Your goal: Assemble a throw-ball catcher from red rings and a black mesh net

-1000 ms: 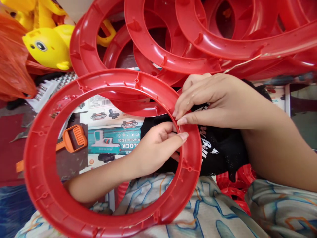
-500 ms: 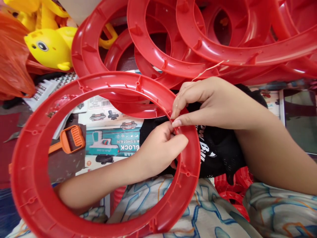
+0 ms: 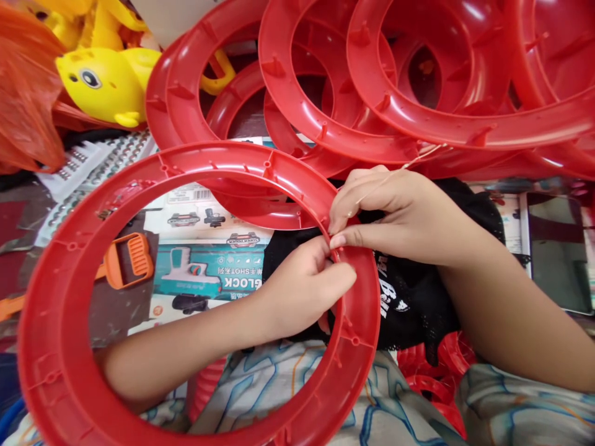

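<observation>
Head view: left hand [image 3: 309,288] and right hand [image 3: 385,214] grip red ring [image 3: 46,310]; "GLOCK" reads upside-down on printed packaging [image 3: 198,271].

1. I see the front ring [image 3: 56,310] over the lap [image 3: 395,402]; stacked rings [image 3: 316,124] lie behind.
2. Toy [image 3: 102,87]: rear left, between bag [image 3: 28,93] and stacked rings.
3. Scoop [image 3: 121,269]: left of carton [image 3: 186,272].
4. Left hand [image 3: 320,279]: through the opening, at the right rim.
5. Right hand [image 3: 367,210]: same rim, just behind.
6. Cloth [image 3: 418,297]: beneath both hands.
</observation>
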The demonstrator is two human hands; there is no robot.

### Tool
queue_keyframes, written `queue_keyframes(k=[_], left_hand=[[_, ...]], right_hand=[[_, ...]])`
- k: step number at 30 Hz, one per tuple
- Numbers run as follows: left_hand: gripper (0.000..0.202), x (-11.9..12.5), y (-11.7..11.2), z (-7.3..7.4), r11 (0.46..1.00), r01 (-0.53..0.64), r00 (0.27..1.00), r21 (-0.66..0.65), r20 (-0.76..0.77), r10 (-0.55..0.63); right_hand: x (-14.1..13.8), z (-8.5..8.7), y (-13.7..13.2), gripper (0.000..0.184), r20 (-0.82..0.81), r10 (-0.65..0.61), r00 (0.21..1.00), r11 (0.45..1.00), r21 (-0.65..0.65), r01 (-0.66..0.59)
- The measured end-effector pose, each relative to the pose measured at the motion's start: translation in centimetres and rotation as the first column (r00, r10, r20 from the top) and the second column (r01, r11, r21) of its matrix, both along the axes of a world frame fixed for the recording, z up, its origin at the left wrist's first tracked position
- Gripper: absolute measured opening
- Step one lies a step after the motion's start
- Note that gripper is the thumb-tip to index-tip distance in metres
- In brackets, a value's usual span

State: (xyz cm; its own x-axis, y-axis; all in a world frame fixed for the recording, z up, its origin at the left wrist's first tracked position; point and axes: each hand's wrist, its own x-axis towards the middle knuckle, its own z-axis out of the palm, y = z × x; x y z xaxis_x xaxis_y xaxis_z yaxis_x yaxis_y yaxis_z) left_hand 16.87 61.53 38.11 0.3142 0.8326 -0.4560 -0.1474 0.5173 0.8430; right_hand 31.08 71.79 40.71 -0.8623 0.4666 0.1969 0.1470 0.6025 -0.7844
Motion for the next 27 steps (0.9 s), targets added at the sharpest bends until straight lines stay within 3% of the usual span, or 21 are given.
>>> queue_keyframes(k=[5, 14, 18, 21, 27], left_hand=[[0.004, -0.3, -0.2, 0.2, 0.995, 0.039, 0.997, -0.093, 0.073, -0.032], [0.004, -1.5, -0.1, 1.2, 0.991, 0.124, 0.992, -0.059, -0.013, -0.125], [0.006, -1.9, -0.6, 1.2, 0.98, 0.172, 0.984, -0.097, 0.058, -0.167], [0.019, -1.5, -1.7, 0.6, 0.989, 0.083, 0.986, -0.126, 0.157, -0.063], [0.025, 0.6, -3.3, 0.1, 0.957, -0.272, 0.905, -0.105, 0.31, 0.291]], right_hand=[[0.3, 0.2, 0.3, 0.009, 0.004, 0.057, 0.998, 0.998, 0.002, -0.057], [-0.2, 0.7, -0.7, 0.004, 0.096, -0.094, 0.991, 0.981, -0.161, 0.109], [-0.3, 1.0, -1.2, 0.005, 0.127, -0.109, 0.986, 0.969, -0.207, 0.134], [-0.3, 1.2, -1.4, 0.006, 0.127, -0.117, 0.985, 0.959, -0.244, 0.145], [-0.2, 1.5, -1.8, 0.007, 0.151, -0.141, 0.978, 0.938, -0.295, 0.18]])
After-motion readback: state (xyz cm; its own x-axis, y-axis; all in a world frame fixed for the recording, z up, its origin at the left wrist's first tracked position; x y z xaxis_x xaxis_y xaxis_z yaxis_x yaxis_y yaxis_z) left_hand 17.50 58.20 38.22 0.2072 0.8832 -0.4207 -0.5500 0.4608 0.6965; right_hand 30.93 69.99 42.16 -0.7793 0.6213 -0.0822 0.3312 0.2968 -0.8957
